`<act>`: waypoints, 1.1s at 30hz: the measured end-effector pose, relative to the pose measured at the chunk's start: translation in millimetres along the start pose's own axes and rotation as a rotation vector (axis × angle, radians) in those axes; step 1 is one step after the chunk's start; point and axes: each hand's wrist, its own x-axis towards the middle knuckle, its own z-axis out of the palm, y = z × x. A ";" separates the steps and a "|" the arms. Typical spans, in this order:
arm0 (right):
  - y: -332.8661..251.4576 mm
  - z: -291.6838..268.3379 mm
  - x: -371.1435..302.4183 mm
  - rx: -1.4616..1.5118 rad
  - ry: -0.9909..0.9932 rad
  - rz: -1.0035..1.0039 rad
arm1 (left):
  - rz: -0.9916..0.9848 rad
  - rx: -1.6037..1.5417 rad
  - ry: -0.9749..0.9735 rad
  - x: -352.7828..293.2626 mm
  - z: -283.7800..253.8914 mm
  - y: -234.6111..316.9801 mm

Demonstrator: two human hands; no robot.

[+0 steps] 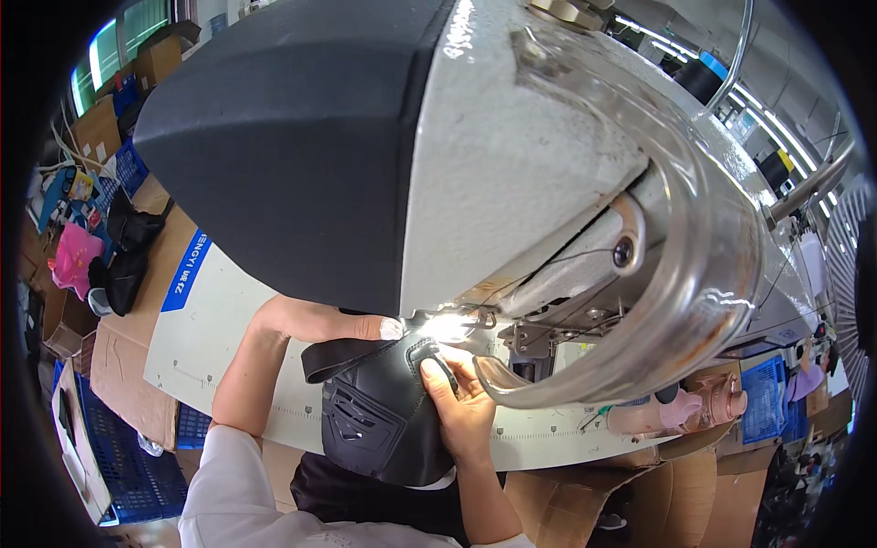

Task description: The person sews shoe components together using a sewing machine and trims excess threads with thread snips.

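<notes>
A black leather-like stitched piece (365,425) with a raised slotted panel and a strap loop hangs under the sewing machine head (530,155). Its upper edge meets the brightly lit needle area. My left hand (315,320) grips that edge beside the strap loop, thumb stretched toward the light; its other fingers are mostly hidden. On the piece's right side my right hand (464,406) pinches it, thumb on the front and fingers behind. The needle itself is lost in glare and behind the machine head.
A curved metal guard (708,274) arches close to my right hand. The pale machine table (219,320) bears ruler marks. Left are cardboard (137,370), black pieces (128,247) and a blue crate (137,457). Pinkish thread cones (639,416) lie at right, above an open carton (566,502).
</notes>
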 end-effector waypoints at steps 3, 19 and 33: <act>7.1 -4.0 -3.1 -0.039 -0.051 0.000 | 0.037 -0.048 0.049 -2.6 -0.7 -7.6; 4.2 -14.5 0.8 -0.102 -0.069 0.106 | 0.092 -0.103 0.117 4.8 4.7 -25.1; -3.1 -17.8 0.2 -0.200 -0.036 0.012 | -0.004 -0.185 0.268 5.2 3.1 -36.4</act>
